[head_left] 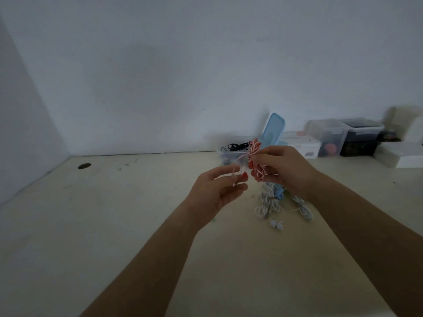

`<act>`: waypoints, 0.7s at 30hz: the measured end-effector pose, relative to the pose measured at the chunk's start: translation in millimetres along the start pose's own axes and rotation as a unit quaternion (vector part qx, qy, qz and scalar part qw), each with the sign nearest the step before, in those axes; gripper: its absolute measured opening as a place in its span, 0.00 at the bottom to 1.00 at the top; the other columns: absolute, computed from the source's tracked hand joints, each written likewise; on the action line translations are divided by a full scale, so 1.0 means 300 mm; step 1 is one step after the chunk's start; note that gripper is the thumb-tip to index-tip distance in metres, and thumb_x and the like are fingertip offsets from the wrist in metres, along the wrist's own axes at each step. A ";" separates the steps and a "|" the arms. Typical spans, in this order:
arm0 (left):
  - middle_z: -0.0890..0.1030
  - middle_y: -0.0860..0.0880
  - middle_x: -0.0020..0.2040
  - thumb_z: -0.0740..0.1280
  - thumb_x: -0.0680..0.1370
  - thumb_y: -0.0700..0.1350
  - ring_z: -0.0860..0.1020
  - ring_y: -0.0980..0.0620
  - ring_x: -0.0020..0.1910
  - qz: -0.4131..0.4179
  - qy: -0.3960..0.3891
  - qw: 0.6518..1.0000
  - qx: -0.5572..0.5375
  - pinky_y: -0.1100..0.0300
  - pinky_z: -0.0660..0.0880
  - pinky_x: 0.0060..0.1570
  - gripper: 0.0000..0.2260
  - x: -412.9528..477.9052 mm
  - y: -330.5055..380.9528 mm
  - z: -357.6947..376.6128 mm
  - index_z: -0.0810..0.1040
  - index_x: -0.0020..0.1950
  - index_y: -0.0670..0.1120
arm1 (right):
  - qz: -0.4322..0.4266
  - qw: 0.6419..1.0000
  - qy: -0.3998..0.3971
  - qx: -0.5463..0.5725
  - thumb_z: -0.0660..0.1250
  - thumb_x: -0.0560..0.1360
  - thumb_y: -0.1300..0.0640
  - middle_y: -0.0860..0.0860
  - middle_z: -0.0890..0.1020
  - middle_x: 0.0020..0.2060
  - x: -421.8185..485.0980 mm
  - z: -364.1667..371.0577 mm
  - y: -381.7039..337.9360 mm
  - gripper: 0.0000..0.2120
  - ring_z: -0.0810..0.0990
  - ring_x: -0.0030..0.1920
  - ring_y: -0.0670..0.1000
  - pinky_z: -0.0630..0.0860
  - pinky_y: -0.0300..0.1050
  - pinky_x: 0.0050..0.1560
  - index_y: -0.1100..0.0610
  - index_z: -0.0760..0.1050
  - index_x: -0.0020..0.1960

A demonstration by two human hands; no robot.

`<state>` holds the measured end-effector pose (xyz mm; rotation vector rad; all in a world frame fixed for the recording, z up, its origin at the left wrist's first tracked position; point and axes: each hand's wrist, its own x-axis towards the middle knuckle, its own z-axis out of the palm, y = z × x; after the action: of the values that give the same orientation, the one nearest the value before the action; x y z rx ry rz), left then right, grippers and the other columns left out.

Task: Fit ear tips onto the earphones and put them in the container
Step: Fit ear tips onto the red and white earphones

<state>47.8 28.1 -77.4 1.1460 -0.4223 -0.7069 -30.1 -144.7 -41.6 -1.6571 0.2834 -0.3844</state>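
Red-striped earphones (256, 161) gripped in right hand (282, 169); left hand (217, 191) pinches cord end.

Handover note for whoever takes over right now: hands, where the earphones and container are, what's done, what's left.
Right hand: grips the coiled red-white earphones.
Left hand: pinches a loose end of that same cord; too blurred to tell whether a tip is on.
Container: open at the back of the table, with its blue lid propped against the wall.
Done: black earphones are in the container.
Left: the red-white set, then the white and blue pile on the table under the right hand.
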 end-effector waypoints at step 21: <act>0.84 0.35 0.51 0.64 0.78 0.29 0.85 0.46 0.44 -0.046 0.060 0.993 0.093 0.61 0.82 0.47 0.08 -0.083 -0.021 -0.141 0.78 0.56 0.35 | 0.067 0.921 -0.032 -0.383 0.73 0.72 0.55 0.54 0.85 0.38 -0.060 0.052 0.171 0.14 0.84 0.30 0.58 0.83 0.53 0.33 0.53 0.74 0.54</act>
<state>55.2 72.7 -97.8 1.3838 -0.3401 -0.6851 -38.2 -129.5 -95.6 -2.3946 0.5411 -0.1082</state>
